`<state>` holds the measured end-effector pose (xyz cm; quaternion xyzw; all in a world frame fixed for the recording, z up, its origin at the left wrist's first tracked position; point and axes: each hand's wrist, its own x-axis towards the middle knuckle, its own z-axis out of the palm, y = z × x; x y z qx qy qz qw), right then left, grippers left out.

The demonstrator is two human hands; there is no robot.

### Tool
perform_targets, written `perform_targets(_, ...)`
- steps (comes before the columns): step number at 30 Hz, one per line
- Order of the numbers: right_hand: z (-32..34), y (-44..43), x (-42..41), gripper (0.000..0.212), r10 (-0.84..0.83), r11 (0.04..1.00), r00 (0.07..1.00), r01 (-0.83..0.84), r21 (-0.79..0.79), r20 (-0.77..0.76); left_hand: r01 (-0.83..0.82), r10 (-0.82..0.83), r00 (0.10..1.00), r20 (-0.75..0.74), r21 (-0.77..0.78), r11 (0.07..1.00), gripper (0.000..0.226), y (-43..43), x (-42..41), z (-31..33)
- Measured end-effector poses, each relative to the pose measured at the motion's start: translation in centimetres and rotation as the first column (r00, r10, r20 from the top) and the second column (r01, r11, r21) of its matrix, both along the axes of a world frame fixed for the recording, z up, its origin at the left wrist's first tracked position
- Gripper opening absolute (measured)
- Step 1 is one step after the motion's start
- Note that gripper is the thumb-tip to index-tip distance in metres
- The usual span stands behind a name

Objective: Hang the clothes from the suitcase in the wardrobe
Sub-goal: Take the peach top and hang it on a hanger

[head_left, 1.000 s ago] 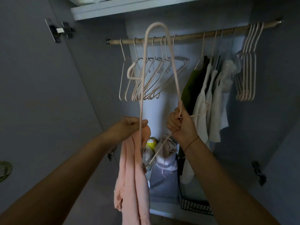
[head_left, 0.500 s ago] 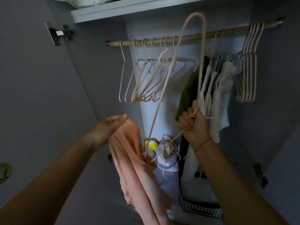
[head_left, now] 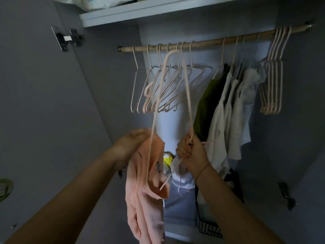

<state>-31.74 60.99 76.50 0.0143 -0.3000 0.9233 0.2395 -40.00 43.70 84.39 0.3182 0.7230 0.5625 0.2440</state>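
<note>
Landmark: the wooden rail that runs across the wardrobe; every place below is told from it.
Your right hand: well below the rail's middle, fist closed tight round the pink hanger.
Pink hanger: stands on end, its top bend just under the rail, in front of the empty hangers; its lower tip lies against the peach garment.
Your left hand: below the rail's left end, fingers curled on the top of the peach garment; motion blur hides the exact grip.
Peach garment: not on the rail; it hangs down from your left hand, far beneath the rail's left half.
Empty hangers: a bunch hooked on the rail's left half.
More hangers: a tight group at the rail's right end.
Hung clothes: a green garment and pale garments on the rail, right of its middle.
Shelf: above the rail.
Grey bag: on the wardrobe floor, far below the rail's middle.
</note>
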Motion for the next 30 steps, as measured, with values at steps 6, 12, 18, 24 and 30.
perform_targets(6, -4.0, -1.2, -0.6, 0.048, -0.165, 0.974, 0.907, 0.087, 0.210, 0.389, -0.175, 0.163, 0.984, 0.073, 0.221, 0.959, 0.030, -1.3, -1.2, 3.6)
perform_targets(12, -2.3, 1.6, 1.0, 0.046, -0.428, 0.813, 0.803, 0.142, 0.565, 0.415, -0.502, 0.458, 0.829, -0.321, -0.066, 0.863, 0.035, -5.5, -4.2, 1.6)
perform_targets(18, 0.2, 3.0, 1.8, 0.040, -0.520, 0.643, 0.783, 0.096, 0.760, 0.341, -0.605, 0.550, 0.774, -0.314, -0.110, 0.788, 0.036, -5.8, -4.5, -0.7)
perform_targets(24, 0.3, 4.3, 2.6, 0.041, -0.563, 0.448, 0.755, -0.063, 0.892, 0.336, -0.625, 0.635, 0.728, -0.260, 0.131, 0.770, 0.027, -4.7, -3.7, -1.1)
perform_targets(30, 3.6, 3.0, 1.6, 0.042, -0.532, 0.321, 0.760, -0.227, 0.920, 0.373, -0.388, 0.395, 0.839, -0.374, 0.097, 0.917, 0.041, -2.2, -3.3, -0.7)
